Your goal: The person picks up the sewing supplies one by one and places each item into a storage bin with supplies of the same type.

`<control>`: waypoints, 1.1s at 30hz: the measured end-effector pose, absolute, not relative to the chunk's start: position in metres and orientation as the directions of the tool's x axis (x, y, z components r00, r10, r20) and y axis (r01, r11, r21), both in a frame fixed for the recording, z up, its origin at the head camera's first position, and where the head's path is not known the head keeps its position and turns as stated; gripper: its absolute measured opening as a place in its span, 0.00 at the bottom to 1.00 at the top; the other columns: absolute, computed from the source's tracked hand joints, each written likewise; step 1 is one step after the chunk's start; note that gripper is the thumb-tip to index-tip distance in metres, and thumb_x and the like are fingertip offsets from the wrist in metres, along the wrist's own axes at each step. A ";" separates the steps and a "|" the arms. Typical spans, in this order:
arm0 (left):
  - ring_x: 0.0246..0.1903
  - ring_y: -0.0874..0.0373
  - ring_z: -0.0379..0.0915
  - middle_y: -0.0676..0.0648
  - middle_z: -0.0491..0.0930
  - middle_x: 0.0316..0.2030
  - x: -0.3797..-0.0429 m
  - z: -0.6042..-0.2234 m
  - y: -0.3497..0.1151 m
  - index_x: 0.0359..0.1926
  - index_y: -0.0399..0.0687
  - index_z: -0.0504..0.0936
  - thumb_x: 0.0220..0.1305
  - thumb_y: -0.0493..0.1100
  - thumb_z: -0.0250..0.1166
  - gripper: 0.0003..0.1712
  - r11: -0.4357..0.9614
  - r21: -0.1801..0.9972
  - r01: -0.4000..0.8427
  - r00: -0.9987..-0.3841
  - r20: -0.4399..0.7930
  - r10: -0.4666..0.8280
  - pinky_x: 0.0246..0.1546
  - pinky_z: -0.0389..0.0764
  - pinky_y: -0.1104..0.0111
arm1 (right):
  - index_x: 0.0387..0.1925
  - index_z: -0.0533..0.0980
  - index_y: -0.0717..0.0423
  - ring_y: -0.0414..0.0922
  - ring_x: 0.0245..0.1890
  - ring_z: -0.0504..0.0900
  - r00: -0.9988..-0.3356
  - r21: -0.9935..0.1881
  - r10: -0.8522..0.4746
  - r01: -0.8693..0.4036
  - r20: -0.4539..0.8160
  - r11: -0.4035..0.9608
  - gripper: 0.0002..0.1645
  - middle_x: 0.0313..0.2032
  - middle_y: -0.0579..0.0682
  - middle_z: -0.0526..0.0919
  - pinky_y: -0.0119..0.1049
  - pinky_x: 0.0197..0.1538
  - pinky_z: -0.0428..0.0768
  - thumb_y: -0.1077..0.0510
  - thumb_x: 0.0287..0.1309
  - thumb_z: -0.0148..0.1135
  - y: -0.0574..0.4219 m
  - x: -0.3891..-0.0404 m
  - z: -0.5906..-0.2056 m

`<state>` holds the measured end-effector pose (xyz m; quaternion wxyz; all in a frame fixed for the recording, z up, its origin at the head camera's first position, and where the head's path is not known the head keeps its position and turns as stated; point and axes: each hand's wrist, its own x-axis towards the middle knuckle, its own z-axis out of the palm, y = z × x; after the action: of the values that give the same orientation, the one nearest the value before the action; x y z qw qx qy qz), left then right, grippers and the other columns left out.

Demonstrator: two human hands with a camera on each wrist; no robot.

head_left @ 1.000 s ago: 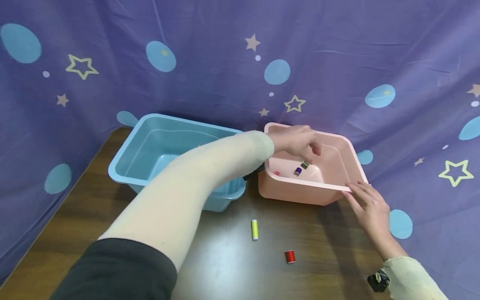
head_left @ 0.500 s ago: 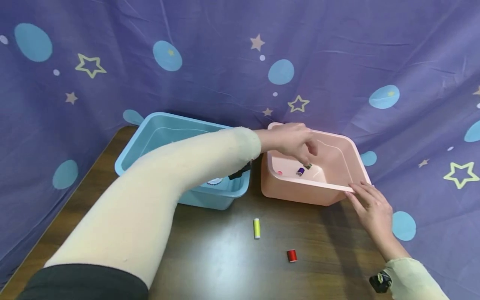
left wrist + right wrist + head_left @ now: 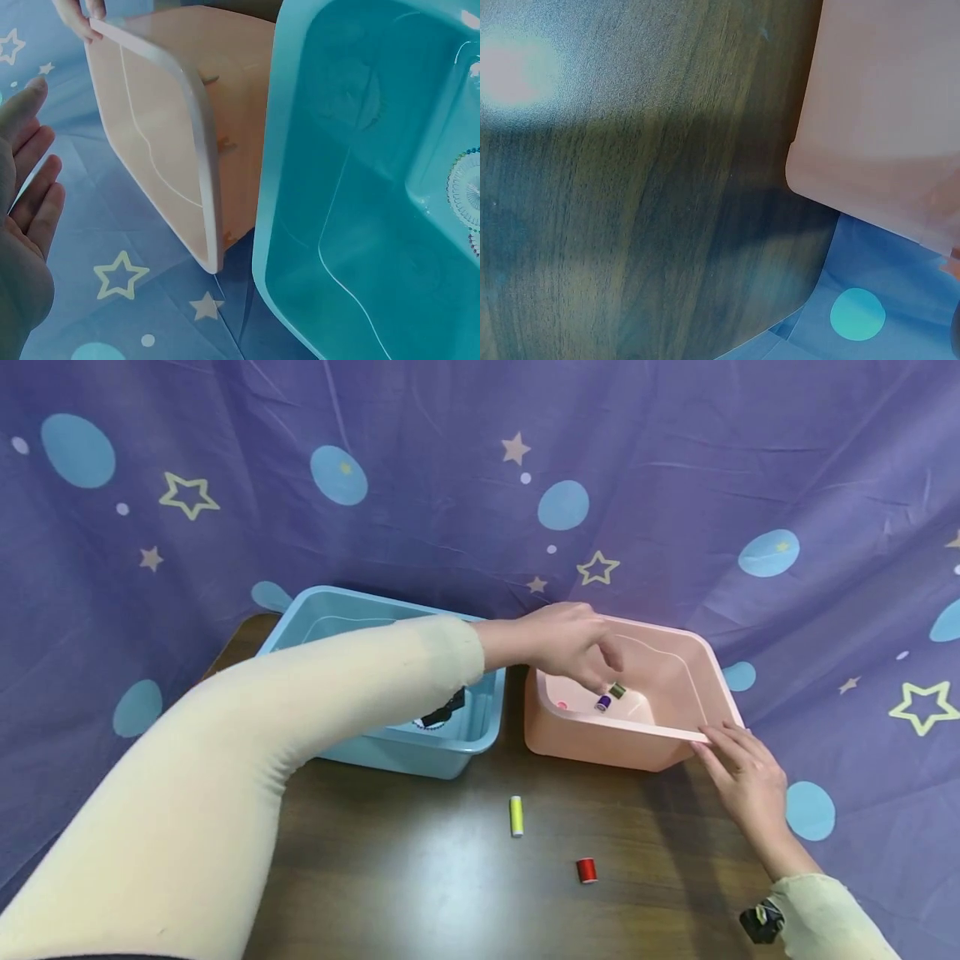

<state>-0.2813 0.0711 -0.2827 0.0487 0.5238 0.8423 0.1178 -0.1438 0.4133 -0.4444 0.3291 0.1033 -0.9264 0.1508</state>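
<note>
My left hand (image 3: pixel 566 642) hovers over the left end of a pink bin (image 3: pixel 592 739). Its fingers are loosely bent, and the left wrist view shows nothing held in that hand (image 3: pixel 30 187). On the bin's floor lie a purple thread spool (image 3: pixel 603 702), a green thread spool (image 3: pixel 617 691) and a small pinkish-red item (image 3: pixel 562 705), partly hidden by the rim. My right hand (image 3: pixel 746 781) grips the bin's near right corner, thumb on the outside and fingers over the rim. In the right wrist view the pink bin (image 3: pixel 877 112) shows mostly its outer wall.
A blue bin (image 3: pixel 408 756) stands left of the pink one, partly behind my left sleeve. Inside it are round pin wheels (image 3: pixel 466 191) edged with coloured pinheads. On the wooden table (image 3: pixel 390 877) lie a yellow thread spool (image 3: pixel 516 817) and a red thread spool (image 3: pixel 587 870). A purple starry cloth (image 3: pixel 435 527) hangs behind.
My left hand has drawn back leftward, away from the spools in the pink bin, and its forearm swung left. The right hand keeps its place on the rim. The view shifted slightly.
</note>
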 end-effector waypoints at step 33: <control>0.64 0.65 0.79 0.59 0.86 0.61 -0.207 -0.306 0.028 0.66 0.63 0.86 0.64 0.59 0.78 0.30 0.287 0.271 0.919 -0.325 0.108 0.939 0.64 0.77 0.67 | 0.52 0.89 0.56 0.66 0.60 0.82 -0.766 -0.226 -0.079 -0.284 0.639 0.932 0.25 0.54 0.63 0.88 0.63 0.65 0.76 0.64 0.49 0.82 0.414 -0.146 -0.446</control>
<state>-0.2069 0.0279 -0.3063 0.0361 0.5796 0.8014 0.1430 -0.1464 0.4141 -0.4463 0.3281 0.0980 -0.9264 0.1565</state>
